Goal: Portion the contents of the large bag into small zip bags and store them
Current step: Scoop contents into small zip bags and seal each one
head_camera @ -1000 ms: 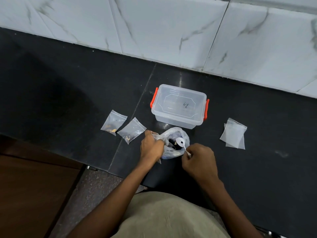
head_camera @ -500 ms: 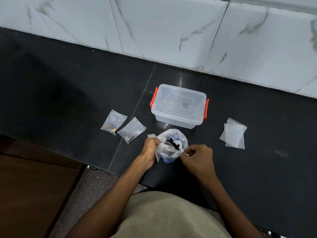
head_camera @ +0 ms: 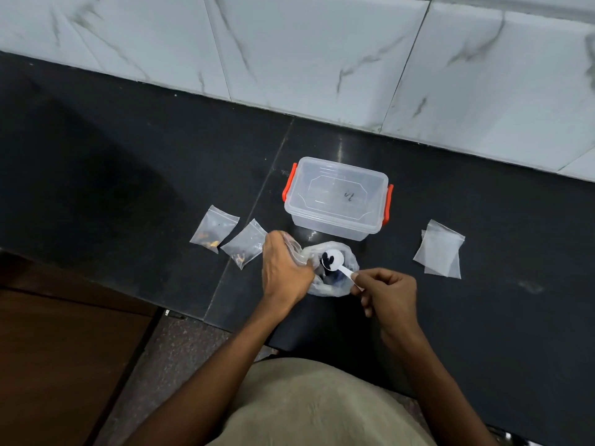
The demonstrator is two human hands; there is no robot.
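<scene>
Black stone counter [head_camera: 128,175] takes up most of the view, with white marble-look wall tiles [head_camera: 322,53] behind it. Dead centre near the front edge sits the large bag [head_camera: 349,268], a crumpled clear plastic one; its mouth is open but the dark stuff inside is honestly hard to make out, just blackish lumps. The left hand [head_camera: 285,272] has its fingers curled round a bunched-up bit of plastic at the bag's left rim, and it covers that side, so I can't tell if it's only the bag or a small zip bag too. The right hand [head_camera: 384,292] pinches the handle end of a small white plastic scoop [head_camera: 335,262], whose bowl sits over the bag's opening with a few dark pieces in it. Just behind the bag is a clear lidded storage box [head_camera: 336,197] with orange latches; there's a dark handwritten scribble on it, maybe "1A", not really readable. To the left lie two small zip bags [head_camera: 230,235] side by side, each with some brownish bits at the bottom. Off to the right is a little stack of flat zip bags [head_camera: 439,249], count unclear since they overlap. Both forearms and a beige-clothed lap run out of frame at the bottom.
</scene>
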